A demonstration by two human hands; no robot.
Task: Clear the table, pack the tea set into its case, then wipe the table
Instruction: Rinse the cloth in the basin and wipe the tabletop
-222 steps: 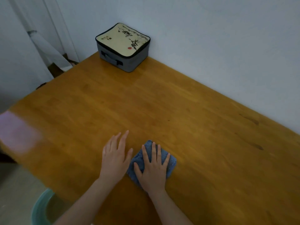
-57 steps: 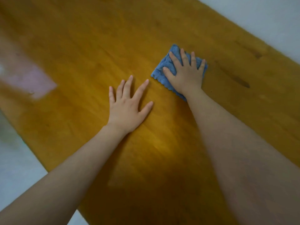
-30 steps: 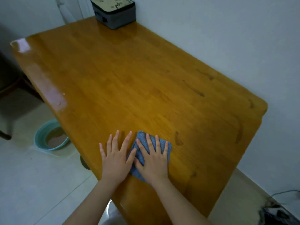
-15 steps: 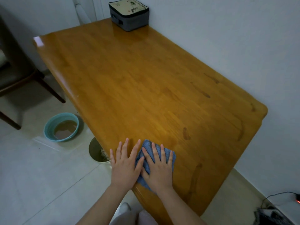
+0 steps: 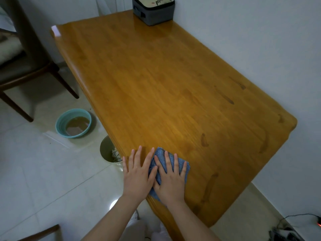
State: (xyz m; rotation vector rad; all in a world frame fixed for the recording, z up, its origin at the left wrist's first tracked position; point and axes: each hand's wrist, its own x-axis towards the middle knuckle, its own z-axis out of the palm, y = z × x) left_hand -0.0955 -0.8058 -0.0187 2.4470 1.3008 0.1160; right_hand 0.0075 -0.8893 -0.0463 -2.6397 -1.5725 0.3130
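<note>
A folded blue cloth lies at the near edge of the wooden table. My right hand presses flat on the cloth with straight, spread fingers. My left hand lies flat beside it, at the table's edge, its thumb against the cloth. The closed grey tea set case with a printed cream lid stands at the far corner, against the wall.
On the floor to the left stand a teal basin of brownish water and a bin half under the table. A dark wooden chair is at the far left. Cables lie at the bottom right. The white wall runs along the table's right side.
Both hands and the cloth have slid back to the table's near edge, side by side. My view has drawn back, so more floor, the basin and the bin now show.
</note>
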